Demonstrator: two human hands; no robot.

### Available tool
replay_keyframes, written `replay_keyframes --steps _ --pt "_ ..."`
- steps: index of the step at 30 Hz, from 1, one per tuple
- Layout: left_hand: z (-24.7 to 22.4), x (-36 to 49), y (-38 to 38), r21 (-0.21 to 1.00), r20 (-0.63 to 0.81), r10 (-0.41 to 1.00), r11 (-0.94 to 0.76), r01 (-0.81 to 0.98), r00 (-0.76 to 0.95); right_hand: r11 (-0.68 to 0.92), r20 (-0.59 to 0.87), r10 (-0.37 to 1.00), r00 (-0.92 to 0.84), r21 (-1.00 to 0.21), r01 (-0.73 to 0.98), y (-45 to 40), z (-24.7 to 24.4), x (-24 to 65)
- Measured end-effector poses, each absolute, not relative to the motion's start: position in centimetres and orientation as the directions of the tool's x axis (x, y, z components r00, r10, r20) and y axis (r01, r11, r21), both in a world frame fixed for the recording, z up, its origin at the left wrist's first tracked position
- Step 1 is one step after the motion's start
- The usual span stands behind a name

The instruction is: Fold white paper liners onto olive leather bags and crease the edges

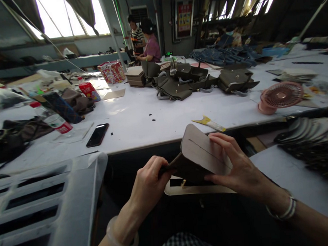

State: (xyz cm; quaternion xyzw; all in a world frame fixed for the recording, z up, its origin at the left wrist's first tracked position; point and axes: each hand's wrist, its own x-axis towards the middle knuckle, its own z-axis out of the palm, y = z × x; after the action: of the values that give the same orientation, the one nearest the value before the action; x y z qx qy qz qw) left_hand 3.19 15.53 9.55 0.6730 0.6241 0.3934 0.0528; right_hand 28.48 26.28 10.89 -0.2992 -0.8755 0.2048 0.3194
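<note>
Above my lap I hold a dark olive leather bag piece [188,170] with a pale, round-cornered panel [202,148] facing up, a thin dark line running along it. The fingers of my left hand [151,180] are closed on the dark edge at its left. My right hand [237,166] grips the panel's right end, thumb below and fingers on top. Just under the piece shows a light-edged flat part [174,190] with a small brass-coloured fitting [183,182]; whether it is joined to the held piece I cannot tell.
Olive bags [178,86] lie heaped across the white table [133,121]. Nearer are a phone [98,135], a bottle [57,123], a yellow-and-white tube [210,122] and a pink fan [281,95]. Stacked dark pieces [311,146] sit at right, a slatted plastic crate [72,215] at left. People stand behind.
</note>
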Motion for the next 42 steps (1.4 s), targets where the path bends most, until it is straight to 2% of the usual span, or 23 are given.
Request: replay_keyframes --steps 3,7,9,11,12,14,16,17,19,24,27,33,42 --pt "7.4 4.2 15.5 0.561 0.367 0.928 -0.163 0.811 -0.068 0.738 0.393 0.664 -0.636 -0.482 0.473 25.9 9.6 29.3" --pt "5.1 5.3 15.7 0.496 0.309 0.951 -0.154 0.855 -0.007 0.808 0.372 0.585 -0.720 -0.192 0.557 25.6 8.7 30.2" --pt "4.0 5.3 15.6 0.554 0.304 0.952 -0.139 0.821 -0.044 0.832 0.367 0.534 -0.762 -0.066 0.551 25.6 8.5 30.5" --pt "2.9 4.9 15.3 0.685 0.286 0.947 -0.096 0.722 -0.146 0.843 0.373 0.502 -0.780 -0.008 0.538 25.7 8.3 30.6" --pt "2.3 4.6 15.0 0.766 0.256 0.942 -0.060 0.640 -0.218 0.848 0.381 0.490 -0.784 0.001 0.530 25.7 8.3 30.6" --pt "0.9 4.0 14.4 0.941 0.095 0.915 0.046 0.335 -0.391 0.870 0.363 0.463 -0.808 -0.015 0.492 25.9 8.0 30.4" --pt "-0.9 3.9 13.7 0.989 -0.146 0.873 0.147 -0.034 -0.465 0.905 0.278 0.420 -0.864 -0.060 0.421 26.2 7.6 30.0" --pt "-1.8 4.1 13.3 0.968 -0.243 0.856 0.185 -0.169 -0.457 0.919 0.220 0.394 -0.892 -0.087 0.385 26.3 7.4 29.8" --pt "-3.8 4.8 12.7 0.909 -0.377 0.835 0.251 -0.333 -0.400 0.935 0.128 0.345 -0.930 -0.132 0.328 26.7 7.0 29.2" --pt "-7.7 7.3 11.9 0.700 -0.561 0.785 0.281 -0.657 -0.263 0.939 0.044 0.273 -0.961 -0.230 0.256 27.4 6.6 28.1" --pt "-8.1 8.1 12.1 0.650 -0.548 0.803 0.232 -0.723 -0.234 0.944 0.014 0.238 -0.971 -0.239 0.228 27.8 6.3 28.2" --pt "-7.6 8.1 12.4 0.613 -0.544 0.816 0.230 -0.756 -0.193 0.985 0.133 0.168 -0.977 -0.066 0.160 28.3 4.7 29.1" --pt "-7.8 8.0 12.2 0.614 -0.558 0.811 0.262 -0.745 -0.175 0.988 0.070 0.146 -0.987 -0.064 0.142 28.1 4.7 29.2"
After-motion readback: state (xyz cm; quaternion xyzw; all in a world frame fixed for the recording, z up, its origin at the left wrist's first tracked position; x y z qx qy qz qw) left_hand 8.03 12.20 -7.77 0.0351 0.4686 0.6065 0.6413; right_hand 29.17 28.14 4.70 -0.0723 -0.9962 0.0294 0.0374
